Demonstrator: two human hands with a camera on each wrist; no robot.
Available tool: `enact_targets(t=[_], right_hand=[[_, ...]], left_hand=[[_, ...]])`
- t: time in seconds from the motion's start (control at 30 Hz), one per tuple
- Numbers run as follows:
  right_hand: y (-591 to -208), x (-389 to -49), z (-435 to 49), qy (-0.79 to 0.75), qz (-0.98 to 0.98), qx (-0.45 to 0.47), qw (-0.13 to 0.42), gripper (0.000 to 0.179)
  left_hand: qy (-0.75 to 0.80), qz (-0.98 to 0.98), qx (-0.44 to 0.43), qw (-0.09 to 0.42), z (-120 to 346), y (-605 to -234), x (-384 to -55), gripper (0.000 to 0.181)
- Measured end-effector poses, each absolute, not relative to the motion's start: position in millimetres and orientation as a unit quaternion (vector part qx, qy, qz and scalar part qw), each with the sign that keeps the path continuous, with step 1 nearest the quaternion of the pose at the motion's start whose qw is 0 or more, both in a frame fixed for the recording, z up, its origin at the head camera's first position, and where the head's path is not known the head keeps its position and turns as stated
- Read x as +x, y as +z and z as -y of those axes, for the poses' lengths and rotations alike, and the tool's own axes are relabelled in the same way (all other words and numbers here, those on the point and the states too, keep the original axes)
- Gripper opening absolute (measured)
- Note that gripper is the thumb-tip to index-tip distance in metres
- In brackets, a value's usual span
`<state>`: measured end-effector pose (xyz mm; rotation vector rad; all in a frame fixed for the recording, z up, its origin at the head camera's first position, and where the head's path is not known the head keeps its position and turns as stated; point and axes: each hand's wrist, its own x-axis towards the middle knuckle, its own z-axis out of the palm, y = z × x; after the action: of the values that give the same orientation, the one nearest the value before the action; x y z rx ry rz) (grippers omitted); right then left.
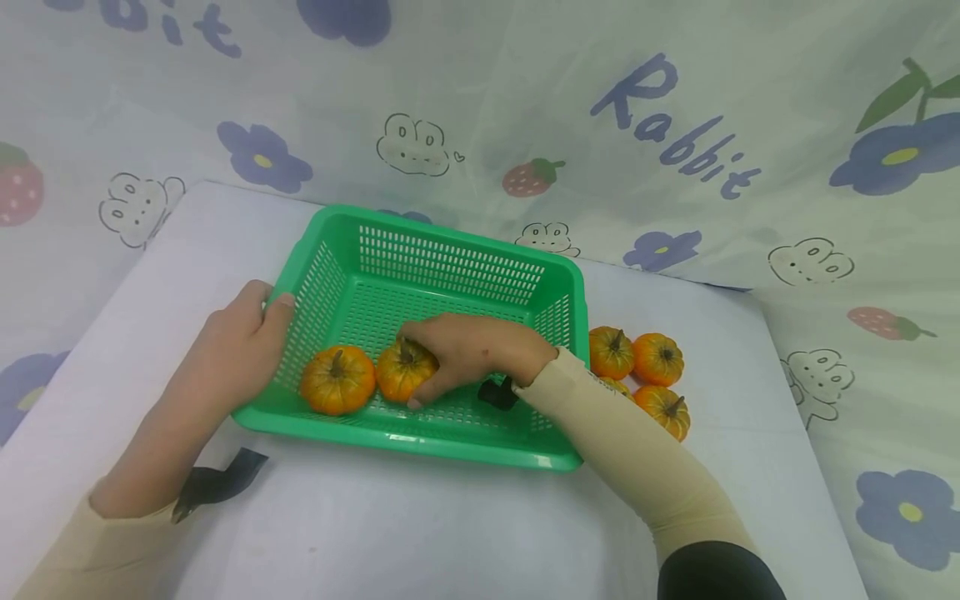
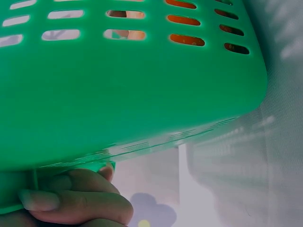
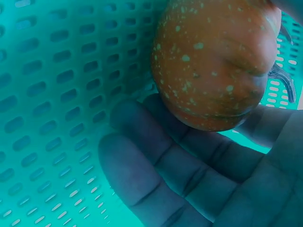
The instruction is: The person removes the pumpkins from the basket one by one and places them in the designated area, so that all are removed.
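Observation:
A green plastic basket [image 1: 420,450] with slotted walls stands on the white table. My left hand [image 1: 240,346] grips its left rim, thumb on top; in the left wrist view the curled fingers [image 2: 85,208] show under the edge. Inside the basket, my right hand [image 1: 468,346] holds a small orange pumpkin [image 1: 399,379] between thumb and fingers. Seen from the right wrist, the speckled pumpkin [image 3: 208,71] has the fingers [image 3: 189,165] beneath and beside it, close to the basket's perforated surface. A second small pumpkin [image 1: 337,385] sits just left of it, near the basket's front-left corner.
Several more small pumpkins [image 1: 658,360] lie on the table right of the basket, partly behind the right forearm. A black strap end [image 1: 225,479] hangs from the left wrist. A printed curtain [image 1: 480,83] closes off the back and sides of the table [image 1: 420,533].

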<state>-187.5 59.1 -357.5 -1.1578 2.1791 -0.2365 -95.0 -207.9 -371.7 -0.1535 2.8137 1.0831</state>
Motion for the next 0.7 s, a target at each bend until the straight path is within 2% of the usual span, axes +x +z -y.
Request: enact_targets(t=[0.43, 0.7], right_hand=[[-358.5, -187.8, -60.7, -0.099, -0.833, -0.447, 0.311, 0.052], [-356.9, -187.4, -60.9, -0.098, -0.838, -0.440, 0.306, 0.056]], left_hand=[[0.364, -0.928, -0.048, 0.060, 206.8, -372.8, -95.8, 0.058], [0.358, -0.930, -0.048, 0.062, 208.6, -372.2, -95.4, 0.059]])
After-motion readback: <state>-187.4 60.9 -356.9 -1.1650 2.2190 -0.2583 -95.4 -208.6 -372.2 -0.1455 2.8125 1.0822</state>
